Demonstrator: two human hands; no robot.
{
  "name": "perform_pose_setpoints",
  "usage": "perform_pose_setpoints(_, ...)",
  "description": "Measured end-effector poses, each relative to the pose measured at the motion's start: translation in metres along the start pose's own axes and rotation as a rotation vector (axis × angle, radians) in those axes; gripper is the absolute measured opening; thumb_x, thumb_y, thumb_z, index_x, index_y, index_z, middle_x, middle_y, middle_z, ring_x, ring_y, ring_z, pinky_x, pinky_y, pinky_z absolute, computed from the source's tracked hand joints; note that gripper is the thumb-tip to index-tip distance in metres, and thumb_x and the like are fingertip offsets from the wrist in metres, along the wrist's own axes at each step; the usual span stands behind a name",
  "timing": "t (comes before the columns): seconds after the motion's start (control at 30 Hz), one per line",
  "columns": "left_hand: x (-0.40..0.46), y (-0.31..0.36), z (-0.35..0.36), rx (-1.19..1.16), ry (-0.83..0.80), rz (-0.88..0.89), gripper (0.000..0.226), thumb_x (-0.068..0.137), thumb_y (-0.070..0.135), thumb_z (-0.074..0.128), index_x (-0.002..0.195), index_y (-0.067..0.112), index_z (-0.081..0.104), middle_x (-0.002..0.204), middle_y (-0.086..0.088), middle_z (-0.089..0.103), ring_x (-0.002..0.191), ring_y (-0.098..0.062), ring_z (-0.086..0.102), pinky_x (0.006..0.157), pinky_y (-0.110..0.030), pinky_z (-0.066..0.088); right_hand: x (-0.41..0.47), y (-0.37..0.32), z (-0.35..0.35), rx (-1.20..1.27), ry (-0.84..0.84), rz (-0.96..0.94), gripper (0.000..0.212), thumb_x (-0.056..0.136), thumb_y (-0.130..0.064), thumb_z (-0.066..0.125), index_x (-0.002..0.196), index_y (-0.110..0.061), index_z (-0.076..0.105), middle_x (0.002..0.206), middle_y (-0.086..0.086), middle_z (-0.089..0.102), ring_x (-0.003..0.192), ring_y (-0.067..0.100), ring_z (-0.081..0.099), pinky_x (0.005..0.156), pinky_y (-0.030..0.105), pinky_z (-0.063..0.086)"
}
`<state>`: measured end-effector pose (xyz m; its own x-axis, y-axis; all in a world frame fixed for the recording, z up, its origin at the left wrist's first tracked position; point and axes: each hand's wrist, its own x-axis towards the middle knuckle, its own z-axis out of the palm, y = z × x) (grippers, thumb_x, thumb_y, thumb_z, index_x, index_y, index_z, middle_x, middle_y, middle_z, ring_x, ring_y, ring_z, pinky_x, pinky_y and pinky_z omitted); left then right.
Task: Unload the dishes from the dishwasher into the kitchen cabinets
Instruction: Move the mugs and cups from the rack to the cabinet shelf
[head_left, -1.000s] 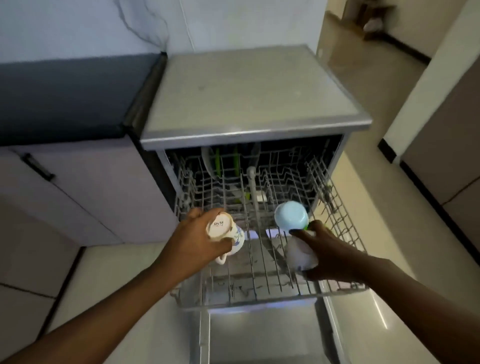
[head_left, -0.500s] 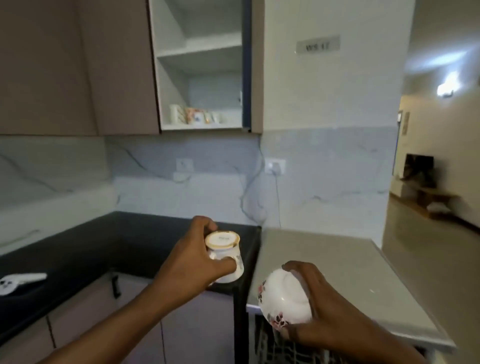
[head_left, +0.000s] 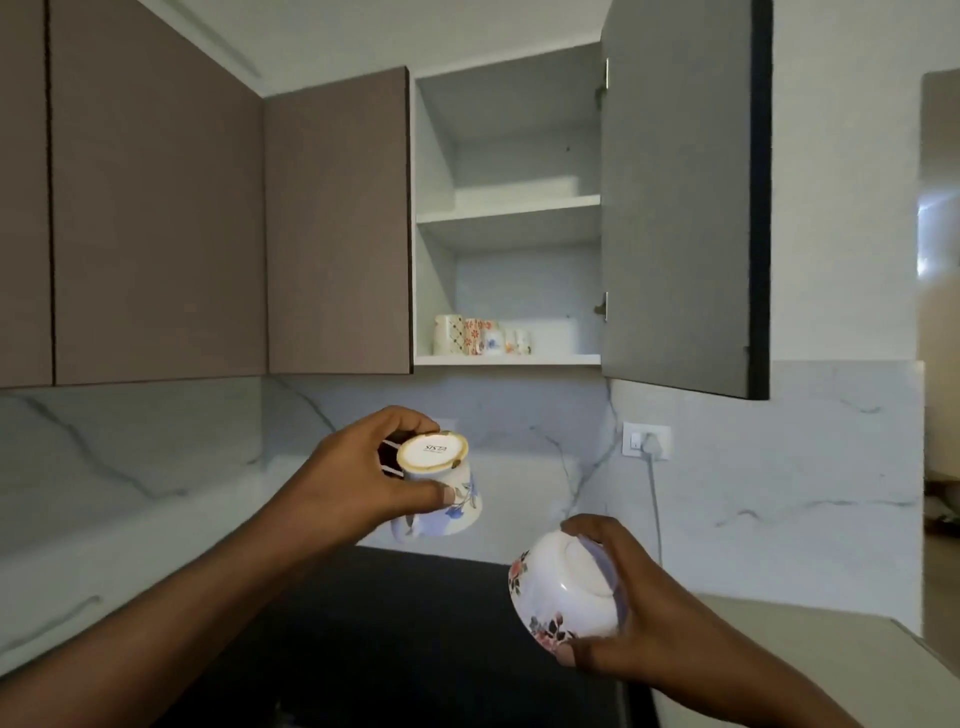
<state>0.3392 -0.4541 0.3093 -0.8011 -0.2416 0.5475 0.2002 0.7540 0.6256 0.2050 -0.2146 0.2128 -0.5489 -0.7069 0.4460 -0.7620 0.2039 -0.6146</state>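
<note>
My left hand (head_left: 353, 483) grips a white cup with blue flowers (head_left: 441, 486), held upside down with its base toward me and its handle pointing down. My right hand (head_left: 639, 618) holds a white bowl with a red and dark flower pattern (head_left: 566, 592), tipped on its side with its base facing me. Both are raised in front of the marble backsplash, below the open wall cabinet (head_left: 509, 358). Several patterned cups (head_left: 480, 335) stand at the left of its bottom shelf. The dishwasher is out of view.
The open cabinet door (head_left: 680, 208) juts out to the right of the shelves, above my right hand. Closed brown cabinets (head_left: 208, 234) run to the left. A black countertop (head_left: 415, 623) lies below. A wall socket with a plugged cable (head_left: 647, 441) sits on the backsplash.
My view has lifted from the dishwasher rack to the wall cabinet. Both hands have risen with the cup and bowl, away from the rack and nearer to the open cabinet.
</note>
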Motion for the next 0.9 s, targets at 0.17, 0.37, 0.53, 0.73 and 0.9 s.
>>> perform_pose_setpoints(0.17, 0.058, -0.02, -0.039, -0.035, -0.028, 0.029, 0.046, 0.069, 0.024, 0.082, 0.107, 0.032, 0.058, 0.101, 0.017, 0.064, 0.093, -0.005, 0.062, 0.069, -0.015, 0.05, 0.048, -0.024, -0.014, 0.035, 0.024, -0.009, 0.088, 0.065, -0.04, 0.085, 0.127, -0.054, 0.025, 0.127, -0.026, 0.036, 0.117, 0.005, 0.045, 0.089, 0.023, 0.054)
perform_pose_setpoints(0.37, 0.128, -0.039, -0.055, -0.103, 0.014, 0.045, 0.048, 0.064, 0.027, 0.086, 0.107, 0.024, 0.065, 0.097, 0.009, 0.071, 0.091, -0.009, 0.066, 0.078, -0.027, 0.056, 0.109, -0.043, -0.037, 0.082, 0.169, -0.096, 0.079, 0.068, -0.025, 0.086, 0.126, -0.044, 0.036, 0.127, -0.01, 0.045, 0.11, 0.015, 0.058, 0.082, 0.035, 0.058)
perform_pose_setpoints(0.53, 0.194, -0.065, -0.042, -0.123, 0.127, 0.077, 0.05, 0.06, 0.026, 0.089, 0.101, 0.021, 0.061, 0.096, 0.002, 0.068, 0.089, -0.016, 0.066, 0.076, -0.033, 0.055, 0.175, -0.038, -0.06, 0.13, 0.251, -0.122, 0.07, 0.074, -0.011, 0.081, 0.124, -0.033, 0.038, 0.122, -0.001, 0.051, 0.097, 0.012, 0.064, 0.069, 0.021, 0.055)
perform_pose_setpoints(0.73, 0.305, -0.092, -0.008, -0.031, 0.124, 0.153, 0.044, 0.057, 0.031, 0.087, 0.093, 0.027, 0.062, 0.095, 0.003, 0.069, 0.09, -0.019, 0.066, 0.084, -0.045, 0.057, 0.261, 0.0, -0.098, 0.086, 0.357, -0.184, 0.069, 0.074, -0.014, 0.08, 0.125, -0.033, 0.038, 0.12, -0.004, 0.05, 0.094, 0.011, 0.062, 0.062, 0.017, 0.053)
perform_pose_setpoints(0.9, 0.415, -0.114, 0.03, 0.038, 0.117, 0.173, 0.04, 0.062, 0.032, 0.084, 0.095, 0.026, 0.062, 0.093, 0.007, 0.067, 0.084, -0.012, 0.063, 0.074, -0.033, 0.054, 0.351, 0.062, -0.141, 0.085, 0.359, -0.203, 0.07, 0.071, -0.018, 0.083, 0.123, -0.035, 0.041, 0.12, -0.004, 0.053, 0.095, 0.013, 0.064, 0.068, 0.021, 0.054)
